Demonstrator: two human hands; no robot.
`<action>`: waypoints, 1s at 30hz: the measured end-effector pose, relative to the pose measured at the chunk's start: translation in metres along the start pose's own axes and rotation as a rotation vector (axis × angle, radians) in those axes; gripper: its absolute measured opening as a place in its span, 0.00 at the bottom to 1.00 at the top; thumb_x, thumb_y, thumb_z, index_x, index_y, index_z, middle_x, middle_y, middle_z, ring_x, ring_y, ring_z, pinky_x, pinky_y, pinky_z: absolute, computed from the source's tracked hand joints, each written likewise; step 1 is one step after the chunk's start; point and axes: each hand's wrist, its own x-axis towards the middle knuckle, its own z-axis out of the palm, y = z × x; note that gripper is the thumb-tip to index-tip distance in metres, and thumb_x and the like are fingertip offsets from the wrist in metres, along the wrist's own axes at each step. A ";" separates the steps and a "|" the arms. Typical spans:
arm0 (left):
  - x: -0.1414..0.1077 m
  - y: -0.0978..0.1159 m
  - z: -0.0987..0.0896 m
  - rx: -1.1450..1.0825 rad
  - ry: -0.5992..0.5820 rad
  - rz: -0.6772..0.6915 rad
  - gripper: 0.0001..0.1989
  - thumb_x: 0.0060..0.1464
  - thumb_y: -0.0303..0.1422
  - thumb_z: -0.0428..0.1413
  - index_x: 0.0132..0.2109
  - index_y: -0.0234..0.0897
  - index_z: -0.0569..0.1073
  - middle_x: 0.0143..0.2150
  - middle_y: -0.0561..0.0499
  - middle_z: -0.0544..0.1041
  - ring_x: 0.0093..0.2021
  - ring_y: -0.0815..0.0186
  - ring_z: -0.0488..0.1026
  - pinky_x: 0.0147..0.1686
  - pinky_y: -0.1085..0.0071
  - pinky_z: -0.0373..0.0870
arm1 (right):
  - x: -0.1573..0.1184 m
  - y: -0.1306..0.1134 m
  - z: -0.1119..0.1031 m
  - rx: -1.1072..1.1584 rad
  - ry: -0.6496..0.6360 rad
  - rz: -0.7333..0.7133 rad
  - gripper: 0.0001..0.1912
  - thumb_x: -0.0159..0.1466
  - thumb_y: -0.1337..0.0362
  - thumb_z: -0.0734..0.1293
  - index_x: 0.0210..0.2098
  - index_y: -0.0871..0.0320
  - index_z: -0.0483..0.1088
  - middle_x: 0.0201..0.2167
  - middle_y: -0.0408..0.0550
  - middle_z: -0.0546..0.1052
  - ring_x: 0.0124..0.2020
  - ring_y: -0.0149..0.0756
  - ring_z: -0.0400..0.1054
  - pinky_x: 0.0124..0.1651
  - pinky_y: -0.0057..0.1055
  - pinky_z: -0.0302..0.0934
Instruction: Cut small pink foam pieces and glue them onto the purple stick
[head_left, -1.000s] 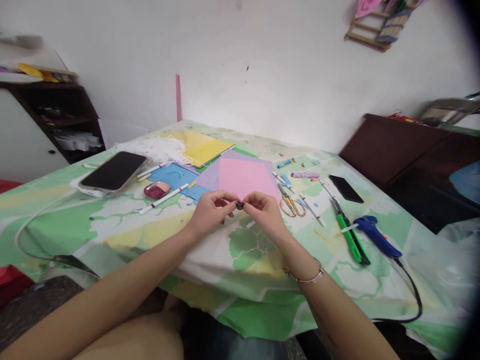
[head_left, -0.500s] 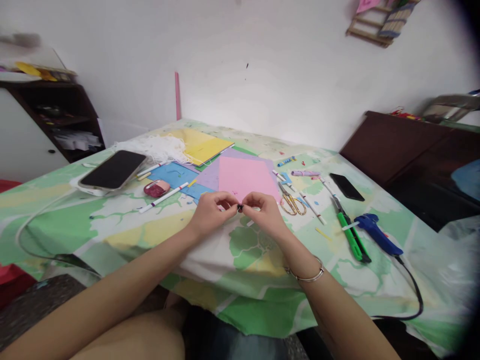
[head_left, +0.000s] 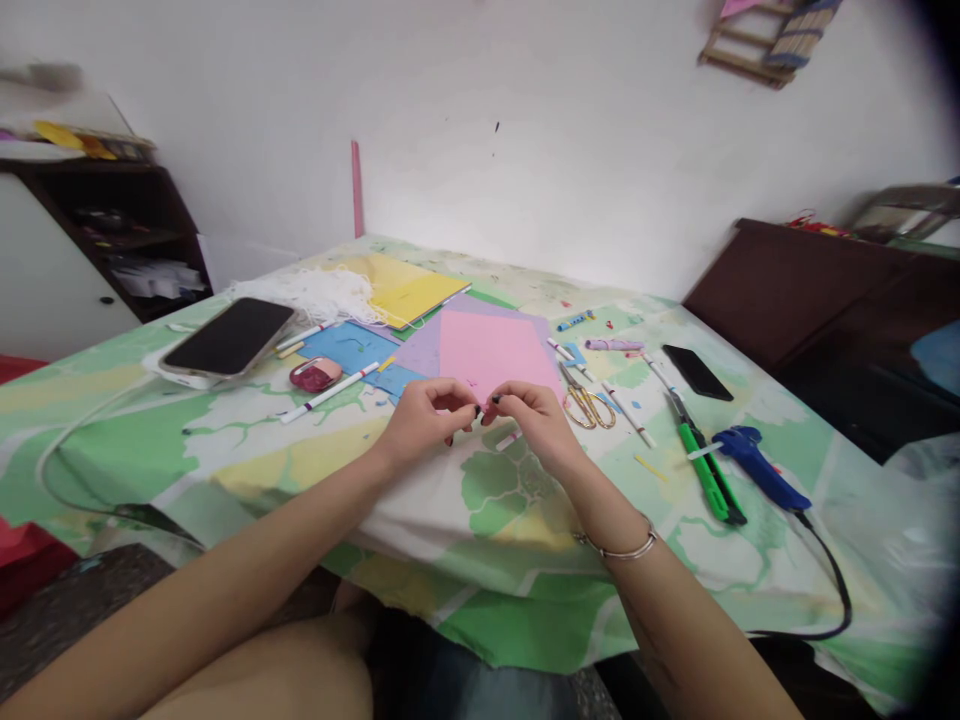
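Note:
My left hand [head_left: 427,420] and my right hand [head_left: 534,420] meet at the fingertips just in front of a pink sheet [head_left: 491,350]. Both hands are closed in a pinch. Something tiny and pinkish may be between the fingertips, but it is too small to make out. A bracelet circles my right wrist. Under the pink sheet lies a purple sheet [head_left: 416,345]. Gold-handled scissors [head_left: 589,405] rest just right of my right hand. A white marker [head_left: 330,393] lies left of my left hand.
To the right are a green cutter [head_left: 709,470], a blue glue gun [head_left: 761,470] with its cord, and a black phone [head_left: 697,372]. On the left are another phone [head_left: 229,337], a red and pink object [head_left: 316,374], white yarn [head_left: 315,295] and a yellow folder [head_left: 420,295].
The fingertips of my two hands have shifted slightly, and the right thumb has risen a little over the pinch. The view has moved slightly; the table objects lie as before.

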 end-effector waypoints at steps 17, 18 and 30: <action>0.000 0.002 0.000 -0.032 0.007 0.020 0.03 0.43 0.29 0.56 0.27 0.32 0.71 0.23 0.53 0.72 0.23 0.72 0.69 0.16 0.79 0.63 | -0.001 -0.003 0.000 0.141 -0.078 0.000 0.05 0.53 0.64 0.67 0.27 0.59 0.70 0.25 0.44 0.75 0.28 0.30 0.68 0.32 0.27 0.59; 0.000 0.002 0.000 -0.021 0.008 0.026 0.03 0.43 0.29 0.56 0.28 0.32 0.71 0.23 0.53 0.72 0.23 0.71 0.69 0.16 0.79 0.63 | -0.001 -0.003 0.000 0.137 -0.080 -0.001 0.05 0.52 0.64 0.67 0.27 0.59 0.70 0.25 0.44 0.75 0.28 0.30 0.68 0.32 0.27 0.59; -0.001 0.000 0.000 0.115 0.050 0.083 0.05 0.43 0.31 0.57 0.27 0.32 0.72 0.24 0.52 0.72 0.25 0.71 0.68 0.21 0.77 0.66 | -0.002 -0.004 0.000 0.098 -0.070 -0.017 0.04 0.52 0.65 0.67 0.27 0.59 0.70 0.25 0.43 0.75 0.28 0.29 0.68 0.31 0.27 0.60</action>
